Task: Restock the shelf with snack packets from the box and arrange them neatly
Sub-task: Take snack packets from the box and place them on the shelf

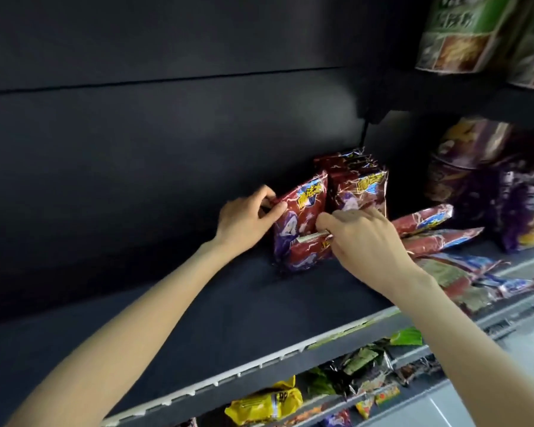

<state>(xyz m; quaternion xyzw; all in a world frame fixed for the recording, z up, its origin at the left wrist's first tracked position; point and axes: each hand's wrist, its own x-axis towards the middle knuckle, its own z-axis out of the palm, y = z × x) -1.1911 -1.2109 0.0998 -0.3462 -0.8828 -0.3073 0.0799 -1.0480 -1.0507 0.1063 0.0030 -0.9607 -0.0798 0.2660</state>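
Left hand (247,218) pinching top corner of upright red snack packet (299,223) on dark shelf (228,309), right hand (364,238) fingers seemingly gripping its lower edge, more packets (359,188) standing behind

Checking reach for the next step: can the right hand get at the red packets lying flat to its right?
Probably yes: the flat red packets lie uncovered just beside the right hand, with nothing between.

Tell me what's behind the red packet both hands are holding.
To the right and farther back stands a row of matching red packets upright on the shelf. Directly behind the held packet, the view is blocked.
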